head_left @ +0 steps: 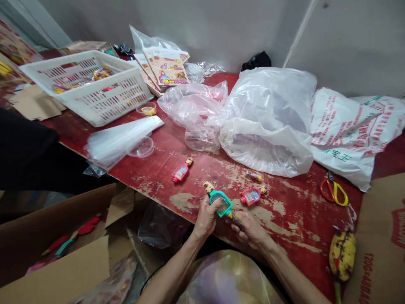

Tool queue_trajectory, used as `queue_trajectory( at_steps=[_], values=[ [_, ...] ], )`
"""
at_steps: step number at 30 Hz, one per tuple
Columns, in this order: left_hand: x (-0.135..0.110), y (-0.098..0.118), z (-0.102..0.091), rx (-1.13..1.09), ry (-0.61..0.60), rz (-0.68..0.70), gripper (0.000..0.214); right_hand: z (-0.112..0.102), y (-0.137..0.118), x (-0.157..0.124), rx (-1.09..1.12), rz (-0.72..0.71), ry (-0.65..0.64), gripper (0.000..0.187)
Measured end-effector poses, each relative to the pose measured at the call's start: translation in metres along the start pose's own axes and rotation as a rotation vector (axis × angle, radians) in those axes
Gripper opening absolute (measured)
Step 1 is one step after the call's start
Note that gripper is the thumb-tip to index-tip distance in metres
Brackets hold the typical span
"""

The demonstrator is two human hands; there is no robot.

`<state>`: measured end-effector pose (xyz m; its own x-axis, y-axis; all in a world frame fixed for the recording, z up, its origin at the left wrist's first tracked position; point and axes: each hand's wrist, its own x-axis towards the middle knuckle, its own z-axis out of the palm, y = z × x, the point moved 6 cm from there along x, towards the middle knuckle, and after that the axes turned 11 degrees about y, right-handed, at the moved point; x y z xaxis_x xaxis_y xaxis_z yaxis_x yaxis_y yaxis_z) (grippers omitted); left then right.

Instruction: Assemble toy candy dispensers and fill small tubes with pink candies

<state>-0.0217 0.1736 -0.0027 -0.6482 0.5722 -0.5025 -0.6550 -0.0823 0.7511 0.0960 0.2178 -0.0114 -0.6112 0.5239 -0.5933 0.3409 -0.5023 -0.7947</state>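
Observation:
My left hand [207, 215] is closed around a teal plastic toy [220, 203] with a clear window and a spotted animal-shaped piece at its far end. At the toy's near end, my right hand [251, 230] pinches a small tube with a yellow end [230, 215]; fingers hide most of the tube. Just right of the hands lies a similar red toy [251, 196], with a small yellow-capped tube [253, 176] behind it. Another pinkish-red toy [181, 172] rests further left on the worn red table [186, 202].
A white basket [107, 99] of small pieces stands back left, beside printed cards [171, 67]. Plastic sleeves [123, 137], a round clear lid [141, 147] and large plastic bags [268, 118] lie around. Scissors [333, 190] and a banana [342, 255] are right, an open carton [63, 270] lower left.

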Motion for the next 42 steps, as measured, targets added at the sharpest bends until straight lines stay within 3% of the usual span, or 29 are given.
queue_trajectory(
  at_steps=[3, 6, 9, 12, 15, 17, 24, 26, 28, 30, 37, 39, 42],
  values=[
    [0.002, -0.003, -0.003, -0.060, 0.050, 0.002, 0.032, -0.010, -0.012, -0.001, -0.077, -0.215, 0.182, 0.037],
    [0.002, -0.004, -0.003, -0.109, 0.081, 0.009, 0.033, -0.015, -0.028, -0.010, -0.441, -0.594, 0.312, 0.021],
    [0.001, -0.006, 0.001, -0.167, 0.112, 0.005, 0.036, -0.008, -0.033, -0.023, -0.832, -0.977, 0.386, 0.022],
    [0.000, -0.008, 0.005, -0.216, 0.173, -0.021, 0.042, -0.003, -0.029, -0.028, -1.018, -1.119, 0.476, 0.024],
    [0.000, -0.008, 0.006, -0.236, 0.243, -0.012, 0.046, -0.001, -0.029, -0.027, -0.891, -1.050, 0.440, 0.021],
    [-0.001, -0.006, 0.007, -0.242, 0.258, 0.005, 0.046, -0.003, -0.032, -0.025, -0.699, -0.909, 0.374, 0.021],
    [-0.005, 0.000, 0.009, -0.180, 0.235, 0.046, 0.043, 0.004, -0.008, -0.012, 0.073, -0.129, 0.039, 0.039],
    [-0.006, 0.002, 0.008, -0.168, 0.247, 0.071, 0.042, 0.010, 0.002, -0.010, 0.213, 0.026, -0.032, 0.044],
    [-0.006, 0.003, 0.006, -0.164, 0.254, 0.091, 0.041, 0.012, 0.004, -0.008, 0.151, 0.010, -0.042, 0.043],
    [-0.006, 0.003, 0.004, -0.174, 0.248, 0.095, 0.041, 0.009, 0.000, -0.006, 0.019, -0.112, 0.004, 0.040],
    [-0.004, 0.005, 0.005, -0.202, 0.247, 0.100, 0.042, -0.001, -0.024, -0.016, -0.731, -0.838, 0.402, 0.023],
    [-0.005, 0.005, 0.006, -0.198, 0.254, 0.111, 0.043, 0.001, -0.022, -0.017, -0.770, -0.825, 0.392, 0.022],
    [-0.006, 0.004, 0.004, -0.195, 0.263, 0.106, 0.042, 0.003, -0.018, -0.015, -0.610, -0.617, 0.244, 0.023]
  ],
)
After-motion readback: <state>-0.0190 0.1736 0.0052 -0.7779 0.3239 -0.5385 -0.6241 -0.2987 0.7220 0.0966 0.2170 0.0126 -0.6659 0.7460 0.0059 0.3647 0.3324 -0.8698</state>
